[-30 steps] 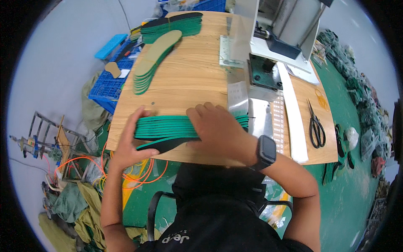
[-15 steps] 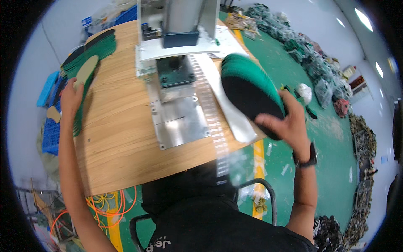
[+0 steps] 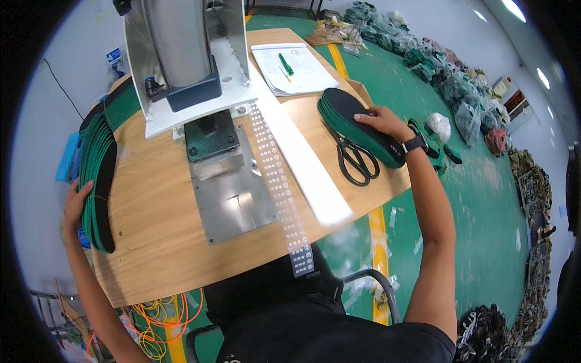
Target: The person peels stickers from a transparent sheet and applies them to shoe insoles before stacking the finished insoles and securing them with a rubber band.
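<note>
At the table's (image 3: 181, 254) left edge, left hand (image 3: 75, 202) lies flat, fingers spread, against a fanned insole stack (image 3: 100, 175); far right edge, right hand (image 3: 384, 121) presses open-palmed on another green-edged insole pile (image 3: 354, 124), long axis running away, beside scissors (image 3: 354, 160).

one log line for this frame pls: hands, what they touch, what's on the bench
left hand on left insole stack | right hand on right insole stack | scissors beside it | press centre | wooden table
</note>
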Tool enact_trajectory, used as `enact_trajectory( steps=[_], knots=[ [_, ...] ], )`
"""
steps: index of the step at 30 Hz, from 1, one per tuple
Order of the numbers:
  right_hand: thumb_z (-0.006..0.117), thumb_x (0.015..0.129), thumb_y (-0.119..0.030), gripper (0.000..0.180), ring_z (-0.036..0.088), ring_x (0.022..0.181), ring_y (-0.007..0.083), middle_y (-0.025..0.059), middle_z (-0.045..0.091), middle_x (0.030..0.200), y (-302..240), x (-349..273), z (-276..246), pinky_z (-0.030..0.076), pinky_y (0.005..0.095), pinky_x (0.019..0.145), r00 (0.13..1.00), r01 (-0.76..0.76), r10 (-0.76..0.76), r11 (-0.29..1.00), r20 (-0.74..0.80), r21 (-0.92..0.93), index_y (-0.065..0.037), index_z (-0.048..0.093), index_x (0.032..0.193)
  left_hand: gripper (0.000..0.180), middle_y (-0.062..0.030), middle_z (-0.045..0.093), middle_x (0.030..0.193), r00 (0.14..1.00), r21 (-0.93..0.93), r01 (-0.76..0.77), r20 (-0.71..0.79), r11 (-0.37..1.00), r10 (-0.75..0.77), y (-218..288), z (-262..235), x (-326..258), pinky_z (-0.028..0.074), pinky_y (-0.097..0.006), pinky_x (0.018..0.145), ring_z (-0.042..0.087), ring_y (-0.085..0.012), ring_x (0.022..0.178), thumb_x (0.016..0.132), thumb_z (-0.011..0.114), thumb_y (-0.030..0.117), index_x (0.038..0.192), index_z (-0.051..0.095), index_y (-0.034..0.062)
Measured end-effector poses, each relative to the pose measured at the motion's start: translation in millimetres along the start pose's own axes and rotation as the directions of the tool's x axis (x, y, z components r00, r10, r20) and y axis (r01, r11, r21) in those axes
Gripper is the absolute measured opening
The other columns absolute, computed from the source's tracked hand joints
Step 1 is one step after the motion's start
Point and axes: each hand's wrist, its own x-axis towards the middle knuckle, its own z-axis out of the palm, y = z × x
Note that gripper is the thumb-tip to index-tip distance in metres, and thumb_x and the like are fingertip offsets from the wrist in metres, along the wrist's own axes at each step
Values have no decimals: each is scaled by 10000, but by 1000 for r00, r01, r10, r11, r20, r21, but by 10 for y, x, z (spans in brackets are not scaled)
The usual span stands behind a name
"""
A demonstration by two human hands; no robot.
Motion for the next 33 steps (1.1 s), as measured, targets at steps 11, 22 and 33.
enact_trajectory(
  steps=[11,22,33],
  knots=[
    [657,814,-154,271,566,889,277,137,598,960,-1316,-1394,712,475,357,761,653,719,-639,692,-407,67,-6,581,1029,783,-192,607,1066,998,221,13,50,975,-25,-37,-71,-192,484,-328,787,621,-233,843,719,724,380,1256,441,-115],
    [554,753,-57,341,478,994,344,174,499,1077,-2661,-2171,2184,407,412,892,88,974,-955,22,-283,227,34,511,1078,500,-131,584,1148,926,-872,-292,-361,394,-113,657,1277,-2076,439,-395,922,575,-255,1023,923,420,409,1253,476,38],
    [650,764,-97,181,506,664,256,80,490,669,-2206,-2460,2130,421,340,615,155,660,-978,207,138,722,-48,482,716,497,-125,544,1200,987,-896,135,160,422,23,735,1509,-2330,433,-326,924,547,-215,1070,870,551,211,1289,421,-23]
  ],
)
